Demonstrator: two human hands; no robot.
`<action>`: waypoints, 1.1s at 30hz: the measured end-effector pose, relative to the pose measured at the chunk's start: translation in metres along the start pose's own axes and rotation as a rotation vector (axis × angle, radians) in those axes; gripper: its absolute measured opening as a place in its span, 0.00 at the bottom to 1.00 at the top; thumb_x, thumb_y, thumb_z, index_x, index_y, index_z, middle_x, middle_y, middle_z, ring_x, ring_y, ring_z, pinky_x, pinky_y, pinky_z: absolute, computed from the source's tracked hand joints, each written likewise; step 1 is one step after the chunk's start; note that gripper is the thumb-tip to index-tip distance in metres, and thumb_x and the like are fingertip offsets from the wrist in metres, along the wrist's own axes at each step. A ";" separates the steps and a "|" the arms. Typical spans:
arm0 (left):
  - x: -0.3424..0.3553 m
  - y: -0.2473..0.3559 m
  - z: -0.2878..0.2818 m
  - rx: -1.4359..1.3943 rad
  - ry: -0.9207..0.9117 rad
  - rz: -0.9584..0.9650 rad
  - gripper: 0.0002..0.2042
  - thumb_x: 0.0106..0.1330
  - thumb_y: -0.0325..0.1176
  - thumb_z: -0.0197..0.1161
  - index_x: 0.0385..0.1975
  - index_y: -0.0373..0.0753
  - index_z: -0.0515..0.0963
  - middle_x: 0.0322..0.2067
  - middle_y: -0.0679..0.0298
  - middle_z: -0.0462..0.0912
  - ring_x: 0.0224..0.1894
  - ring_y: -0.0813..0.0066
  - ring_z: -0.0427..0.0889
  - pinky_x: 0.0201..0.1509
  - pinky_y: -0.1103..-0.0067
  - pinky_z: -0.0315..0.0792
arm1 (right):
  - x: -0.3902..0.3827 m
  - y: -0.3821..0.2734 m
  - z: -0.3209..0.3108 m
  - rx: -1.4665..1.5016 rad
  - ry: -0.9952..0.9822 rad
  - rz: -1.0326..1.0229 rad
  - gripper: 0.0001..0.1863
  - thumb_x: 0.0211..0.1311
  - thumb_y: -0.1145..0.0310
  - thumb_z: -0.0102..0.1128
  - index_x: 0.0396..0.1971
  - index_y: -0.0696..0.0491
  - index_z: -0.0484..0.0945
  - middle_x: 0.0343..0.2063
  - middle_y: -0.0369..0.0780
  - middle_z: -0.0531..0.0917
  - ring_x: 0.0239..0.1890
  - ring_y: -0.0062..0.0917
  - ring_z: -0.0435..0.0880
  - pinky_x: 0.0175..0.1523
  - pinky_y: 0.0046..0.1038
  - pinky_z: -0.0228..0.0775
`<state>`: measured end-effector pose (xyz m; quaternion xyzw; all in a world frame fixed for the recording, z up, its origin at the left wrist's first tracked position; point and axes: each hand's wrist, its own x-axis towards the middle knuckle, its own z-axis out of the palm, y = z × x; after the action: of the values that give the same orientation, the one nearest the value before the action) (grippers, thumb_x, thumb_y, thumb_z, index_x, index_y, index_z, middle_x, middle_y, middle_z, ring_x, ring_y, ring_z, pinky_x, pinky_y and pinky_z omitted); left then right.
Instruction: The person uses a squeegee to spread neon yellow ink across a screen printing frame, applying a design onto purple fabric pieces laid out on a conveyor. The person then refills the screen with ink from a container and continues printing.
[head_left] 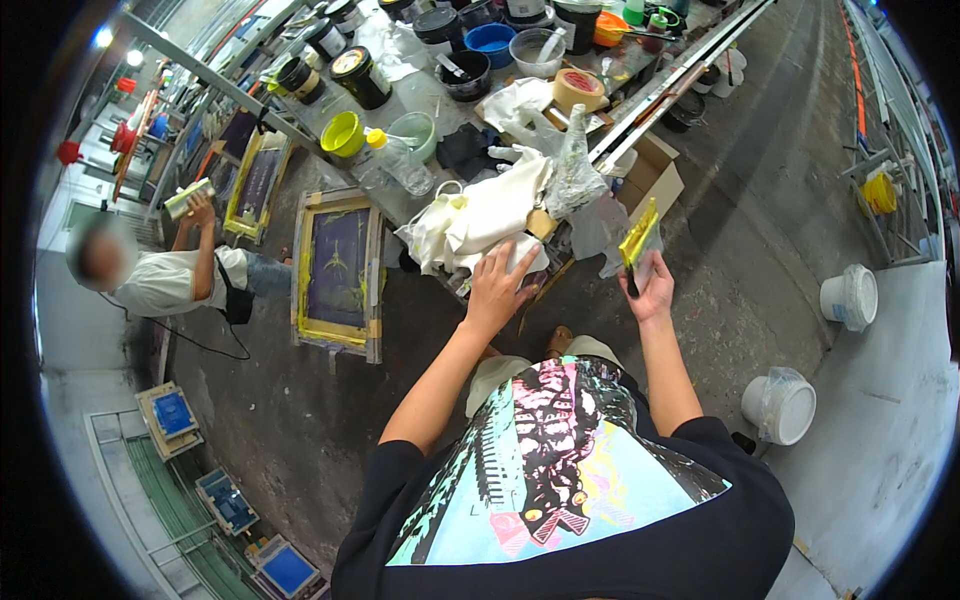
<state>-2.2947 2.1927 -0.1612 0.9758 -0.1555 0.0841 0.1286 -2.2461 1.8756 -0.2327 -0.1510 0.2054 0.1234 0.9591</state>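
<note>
My right hand (654, 290) is closed round the lower end of a squeegee (638, 236) smeared with yellow ink, held up to the right of the table. On the front edge of the table lies a heap of cream-white cloth (475, 222). My left hand (496, 288) rests on its near end, fingers spread, gripping nothing that I can see. A small tan block (541, 224) sits just beyond my fingers. Beside the heap stands a crumpled, plastic-wrapped object (577, 170), its kind unclear.
The table holds ink tubs (360, 78), a blue bowl (490, 42), a tape roll (578, 90) and a yellow-capped bottle (400, 162). A framed screen (338, 270) stands left. Another person (185, 270) works beyond it. White buckets (780, 405) stand right; a cardboard box (652, 172) is by the table.
</note>
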 end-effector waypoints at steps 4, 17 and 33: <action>0.010 -0.024 0.013 0.023 0.101 0.014 0.38 0.53 0.45 0.77 0.67 0.53 0.72 0.56 0.62 0.72 0.56 0.63 0.72 0.57 0.65 0.66 | -0.016 -0.010 -0.012 0.028 0.005 0.017 0.14 0.74 0.57 0.54 0.47 0.50 0.81 0.47 0.39 0.86 0.47 0.36 0.85 0.51 0.42 0.75; 0.035 -0.016 0.013 -0.015 -0.039 0.109 0.37 0.59 0.60 0.68 0.69 0.58 0.69 0.67 0.57 0.68 0.67 0.56 0.68 0.67 0.60 0.65 | -0.041 -0.026 -0.022 0.015 0.033 -0.033 0.19 0.76 0.56 0.50 0.57 0.52 0.75 0.49 0.41 0.86 0.48 0.37 0.86 0.46 0.41 0.79; 0.048 -0.087 0.011 -0.526 0.338 -0.493 0.21 0.65 0.46 0.71 0.20 0.35 0.76 0.15 0.58 0.75 0.18 0.64 0.70 0.29 0.69 0.67 | -0.048 -0.021 -0.035 0.018 0.184 -0.068 0.18 0.75 0.53 0.51 0.51 0.50 0.78 0.43 0.42 0.87 0.34 0.38 0.88 0.34 0.37 0.84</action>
<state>-2.2200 2.2558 -0.1817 0.8901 0.0905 0.1675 0.4141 -2.2950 1.8362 -0.2372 -0.1600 0.2886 0.0743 0.9411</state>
